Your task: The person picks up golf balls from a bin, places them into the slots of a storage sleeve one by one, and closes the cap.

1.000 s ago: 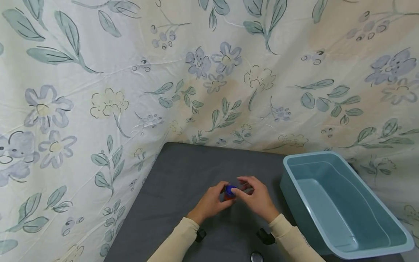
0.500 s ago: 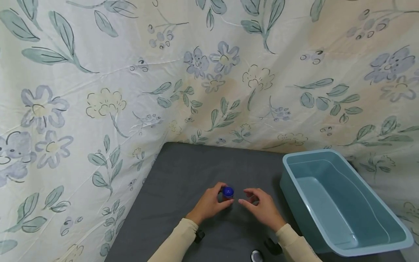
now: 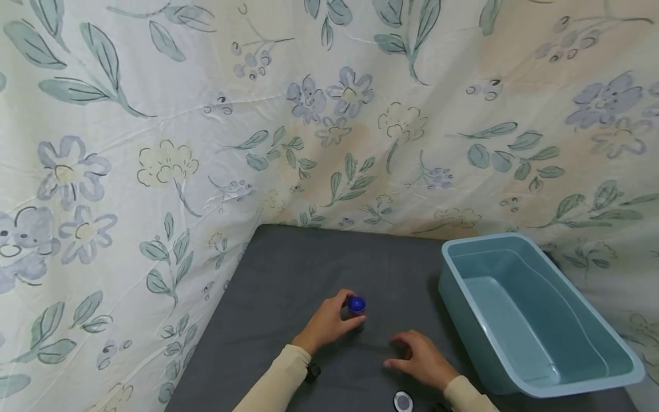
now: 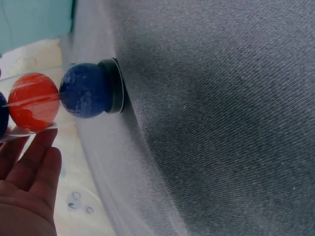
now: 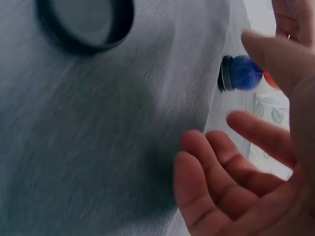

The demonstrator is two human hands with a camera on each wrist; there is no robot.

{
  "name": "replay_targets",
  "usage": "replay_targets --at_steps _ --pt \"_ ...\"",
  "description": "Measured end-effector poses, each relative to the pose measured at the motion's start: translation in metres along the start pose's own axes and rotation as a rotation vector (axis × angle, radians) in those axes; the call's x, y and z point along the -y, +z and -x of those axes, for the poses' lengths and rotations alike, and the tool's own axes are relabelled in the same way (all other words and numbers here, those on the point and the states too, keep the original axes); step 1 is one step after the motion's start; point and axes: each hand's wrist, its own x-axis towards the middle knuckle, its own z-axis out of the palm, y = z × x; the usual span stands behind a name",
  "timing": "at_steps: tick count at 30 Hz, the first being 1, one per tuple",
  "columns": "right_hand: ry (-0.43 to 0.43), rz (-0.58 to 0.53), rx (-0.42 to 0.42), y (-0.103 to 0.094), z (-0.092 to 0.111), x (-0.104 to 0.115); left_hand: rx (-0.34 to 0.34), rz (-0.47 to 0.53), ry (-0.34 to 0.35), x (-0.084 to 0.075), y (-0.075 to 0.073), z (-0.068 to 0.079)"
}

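My left hand [image 3: 326, 321] grips an upright clear tube of balls on the dark cloth, thumb and fingers round it. Through the tube's wall, the left wrist view shows a dimpled blue ball [image 4: 84, 91] low down, an orange-red ball [image 4: 34, 101] above it and part of another blue one [image 4: 3, 114]. A dark cap [image 4: 115, 86] forms the bottom end. My right hand [image 3: 424, 360], fingers loosely bent and holding nothing, hovers over the cloth to the right. Near it lies a round dark-rimmed lid [image 3: 403, 401], seen from above; its hollow side shows in the right wrist view.
A large light-blue plastic tub [image 3: 463, 297] stands on the right of the table, with nothing in it. Dark grey cloth [image 3: 309, 257] covers the tabletop. Behind and to the left hangs a floral curtain [image 3: 206, 114].
My right hand has let go of the tube's top and drawn back right and down toward the lid. My left hand still holds the tube, now a little lower and more to the left.
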Motion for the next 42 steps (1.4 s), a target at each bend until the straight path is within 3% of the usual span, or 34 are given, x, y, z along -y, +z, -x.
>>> replay_targets --at_steps 6,11,20,31,36,42 --pt "-0.170 0.081 0.152 -0.004 0.012 -0.012 0.014 0.043 -0.034 0.002 0.004 0.003" --pt "-0.234 0.104 0.268 -0.001 0.020 -0.011 0.011 0.050 -0.036 0.003 0.007 0.002" --pt "-0.244 0.209 0.298 0.009 0.029 0.001 0.027 0.065 -0.046 0.007 0.006 0.003" --pt "-0.216 0.306 0.421 0.014 0.029 0.011 0.010 0.104 -0.049 0.003 0.001 0.006" --pt "-0.219 0.230 0.405 0.007 0.025 0.015 0.003 0.106 -0.044 0.002 -0.003 0.007" --pt "-0.251 0.223 0.269 -0.013 0.015 0.027 -0.011 0.125 -0.025 0.001 -0.008 0.007"
